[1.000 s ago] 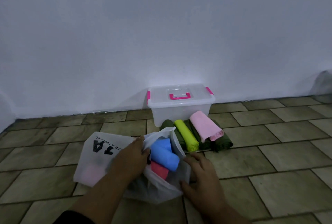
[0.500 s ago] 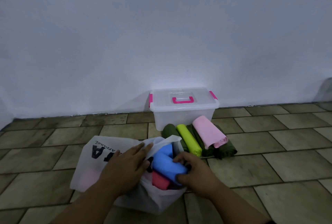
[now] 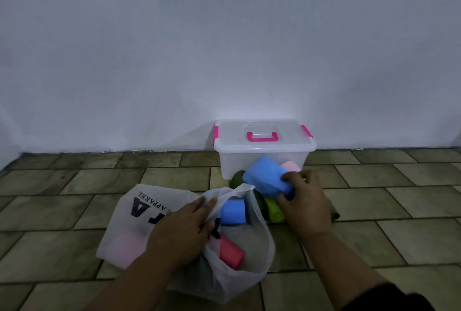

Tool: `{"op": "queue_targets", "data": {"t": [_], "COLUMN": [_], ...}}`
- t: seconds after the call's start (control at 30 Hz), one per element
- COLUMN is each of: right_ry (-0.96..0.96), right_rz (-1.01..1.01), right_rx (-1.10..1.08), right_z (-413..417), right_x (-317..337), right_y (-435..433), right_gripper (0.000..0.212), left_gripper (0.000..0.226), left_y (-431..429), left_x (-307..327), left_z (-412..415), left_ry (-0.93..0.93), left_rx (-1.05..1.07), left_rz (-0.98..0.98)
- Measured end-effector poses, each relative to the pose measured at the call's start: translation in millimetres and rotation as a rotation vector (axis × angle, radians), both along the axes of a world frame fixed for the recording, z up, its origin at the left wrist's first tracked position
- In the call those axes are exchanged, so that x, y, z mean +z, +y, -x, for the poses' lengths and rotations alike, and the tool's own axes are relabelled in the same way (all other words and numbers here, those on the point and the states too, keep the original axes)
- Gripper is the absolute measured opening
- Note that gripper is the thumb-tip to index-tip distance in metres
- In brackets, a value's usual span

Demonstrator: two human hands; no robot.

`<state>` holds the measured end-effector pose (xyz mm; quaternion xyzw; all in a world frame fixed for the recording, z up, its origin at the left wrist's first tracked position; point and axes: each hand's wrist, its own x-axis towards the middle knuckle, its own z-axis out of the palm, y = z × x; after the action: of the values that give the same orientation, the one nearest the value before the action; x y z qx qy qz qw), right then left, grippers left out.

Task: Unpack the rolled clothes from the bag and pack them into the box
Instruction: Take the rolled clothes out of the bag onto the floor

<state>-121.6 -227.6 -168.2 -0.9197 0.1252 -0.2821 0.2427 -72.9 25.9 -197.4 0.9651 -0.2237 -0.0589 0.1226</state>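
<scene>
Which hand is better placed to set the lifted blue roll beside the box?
Right: the right hand grips the lifted blue roll near the box; the left hand rests on the bag.

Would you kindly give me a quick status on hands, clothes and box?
Right hand grips blue roll, clear of bag. Left hand rests on bag mouth. Lid on box, blocks packing.

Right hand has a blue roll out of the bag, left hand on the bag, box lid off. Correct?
One error: the lid is on the box, not off, as the head view shows. The rest stands: the right hand grips a blue roll outside the bag, and the left hand rests on the bag.
</scene>
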Motion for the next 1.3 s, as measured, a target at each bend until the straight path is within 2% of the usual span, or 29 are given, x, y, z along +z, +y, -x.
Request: {"op": "queue_targets", "data": {"t": [0.07, 0.2, 0.3, 0.33, 0.37, 0.43, 0.47, 0.53, 0.63, 0.8, 0.87, 0.97, 1.07, 1.13, 1.2, 1.3], "right_ry": [0.121, 0.223, 0.354, 0.338, 0.264, 0.039, 0.019, 0.199, 0.403, 0.461, 0.474, 0.448, 0.329, 0.222, 0.095, -0.056], "right_rz": [0.186, 0.368, 0.413, 0.396, 0.368, 0.303, 0.278, 0.276, 0.296, 0.459, 0.476, 0.342, 0.034, -0.177, -0.355, -0.451], "right_rx": [0.028, -0.046, -0.113, -0.122, -0.088, 0.138, 0.298, 0.539, 0.556, 0.543, 0.537, 0.551, 0.509, 0.406, 0.247, -0.007], "right_z": [-6.6, -12.9, -10.4, -7.9, -5.2, -1.8, -1.9, -7.1, -23.9, -38.1, -38.3, -28.9, -2.2, 23.7, 52.9, 91.7], "right_x": [-10.4, -10.9, -1.6, 1.7, 4.1, 6.0, 4.8, -3.5, -17.9, -18.9, -15.4, -9.0, -0.2, 2.0, -1.3, -16.6], "right_y": [8.7, 5.3, -4.2, -3.3, 0.6, 17.6, 28.5, 48.2, 55.2, 60.1, 61.1, 56.9, 41.7, 21.5, -3.3, -34.5], "right_gripper": [0.034, 0.033, 0.045, 0.049, 0.05, 0.037, 0.03, 0.034, 0.049, 0.054, 0.05, 0.043, 0.034, 0.032, 0.04, 0.044], "left_gripper": [0.055, 0.055, 0.055, 0.055, 0.055, 0.056, 0.057, 0.059, 0.067, 0.065, 0.064, 0.062, 0.061, 0.061, 0.061, 0.061], "left_y": [1.1, 3.9, 2.1, 1.2, 0.4, -0.6, -0.6, -1.2, -0.1, 4.1, 3.1, 4.2, 7.3, 7.4, 6.4, 5.6], "left_x": [0.9, -0.5, -1.3, -1.6, -1.8, -2.2, -2.3, -1.3, 0.3, -0.5, 0.1, -0.6, -2.4, -3.4, -4.1, -4.3], "left_z": [1.3, 2.9, 0.4, -0.8, -1.9, -3.4, -3.8, -3.7, 0.2, 5.3, 5.5, 6.0, 5.4, 4.7, 5.0, 5.8], "left_ry": [0.006, 0.013, 0.017, 0.021, 0.025, 0.032, 0.034, 0.033, 0.017, -0.02, -0.013, -0.012, -0.004, -0.01, -0.016, -0.02], "left_rx": [0.001, 0.018, 0.022, 0.021, 0.021, 0.024, 0.025, 0.017, -0.015, -0.017, -0.006, -0.008, -0.005, -0.006, -0.005, -0.001], "left_rz": [-0.003, 0.004, 0.004, 0.006, 0.01, 0.016, 0.016, 0.011, 0.007, -0.043, -0.037, -0.016, 0.009, 0.015, 0.019, 0.021]}}
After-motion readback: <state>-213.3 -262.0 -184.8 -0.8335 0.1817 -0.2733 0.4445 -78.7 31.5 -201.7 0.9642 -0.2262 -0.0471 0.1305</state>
